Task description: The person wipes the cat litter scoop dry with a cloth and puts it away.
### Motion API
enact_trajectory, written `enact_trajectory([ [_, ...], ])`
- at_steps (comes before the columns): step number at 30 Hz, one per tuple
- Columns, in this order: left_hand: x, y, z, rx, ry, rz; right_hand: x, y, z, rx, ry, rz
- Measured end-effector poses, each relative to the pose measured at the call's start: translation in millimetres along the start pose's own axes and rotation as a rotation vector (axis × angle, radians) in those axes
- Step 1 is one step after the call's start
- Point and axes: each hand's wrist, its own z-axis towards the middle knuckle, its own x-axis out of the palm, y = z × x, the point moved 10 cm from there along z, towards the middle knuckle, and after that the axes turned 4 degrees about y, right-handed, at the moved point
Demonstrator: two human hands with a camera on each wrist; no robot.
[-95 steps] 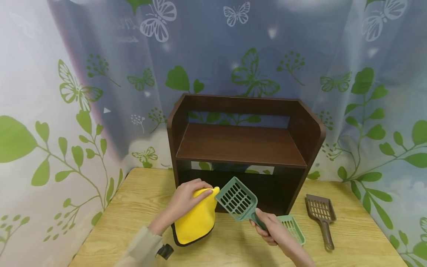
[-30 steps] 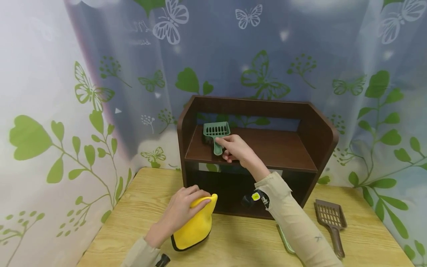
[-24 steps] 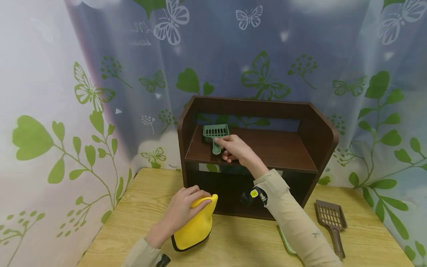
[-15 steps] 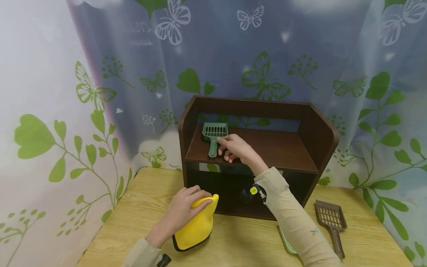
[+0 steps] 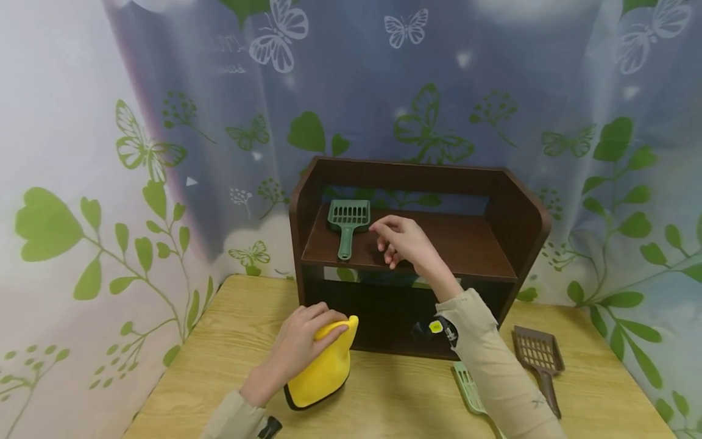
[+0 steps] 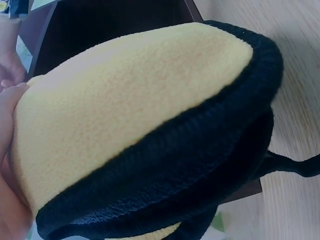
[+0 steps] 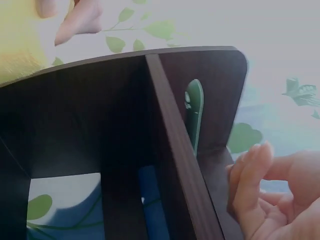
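A dark green slotted litter scoop (image 5: 345, 239) lies on the left part of the brown shelf's upper board (image 5: 439, 241), handle toward the front. Just right of its handle hovers my right hand (image 5: 410, 242), apart from the scoop, fingers loosely bent and holding nothing. In the right wrist view the scoop's handle (image 7: 196, 112) shows past the board's edge, clear of that hand (image 7: 265, 195). Over the table my left hand (image 5: 300, 338) grips the top of a yellow cloth (image 5: 320, 378) with black edging. The cloth (image 6: 130, 95) fills most of the left wrist view.
On the table (image 5: 241, 323), a light green slotted scoop (image 5: 467, 387) lies partly under the right sleeve. Farther right is a brown slotted scoop (image 5: 546, 390). Behind the shelf hangs a curtain (image 5: 351, 79) printed with leaves and butterflies.
The green scoop went from above the table to the upper board. My right hand let go of it and shifted slightly right. My left hand keeps its grip on the cloth.
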Motion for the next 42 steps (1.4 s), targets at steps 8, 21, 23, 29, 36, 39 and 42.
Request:
enact_trajectory([
  [8,3.9,-7.6,5.3,0.034,-0.029,-0.004,-33.0,6,-42,-0.193,-0.089,0.038],
  [21,10.7,-16.1,9.6,0.059,-0.053,-0.031,-64.3,-23,-106,-0.273,-0.152,0.03],
  [23,11.3,-17.0,9.8,0.062,-0.054,-0.032,-67.2,-32,-116,-0.273,-0.16,0.014],
  [29,13.9,-16.9,9.2,0.052,-0.056,-0.024,-71.2,-70,-143,-0.216,-0.174,-0.001],
  [36,17.4,-17.0,7.9,0.051,-0.053,-0.01,-73.1,-124,-168,-0.058,-0.191,-0.004],
  [39,18.5,-16.9,8.0,0.046,-0.045,-0.016,-77.1,-150,-180,0.044,-0.217,-0.001],
  [42,20.7,-16.6,8.1,0.042,-0.037,-0.015,-81.9,-176,-193,0.149,-0.247,0.011],
])
